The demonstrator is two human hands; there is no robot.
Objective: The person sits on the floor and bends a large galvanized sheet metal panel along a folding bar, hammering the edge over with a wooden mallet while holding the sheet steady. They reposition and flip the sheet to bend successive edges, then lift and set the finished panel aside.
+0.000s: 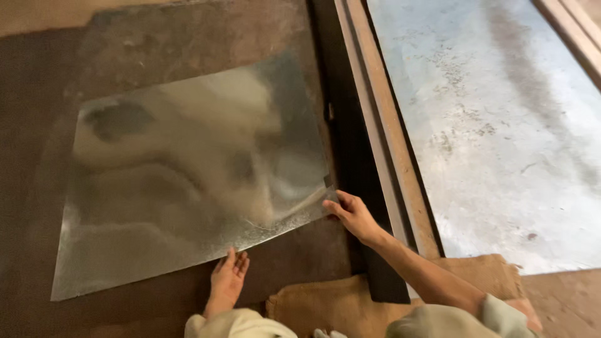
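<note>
Now right hand [354,216] pinches near corner of shiny metal sheet [188,169], fingers closed on edge, lifting it a bit, likely to get fingers under. Left hand [227,278] open, fingertips touching sheet's near edge, holding nothing. Sheet lies flat on brown floor [37,94]. Rusty metal frame [382,138] just beside sheet. Burlap sack [325,307] near arms.
</note>
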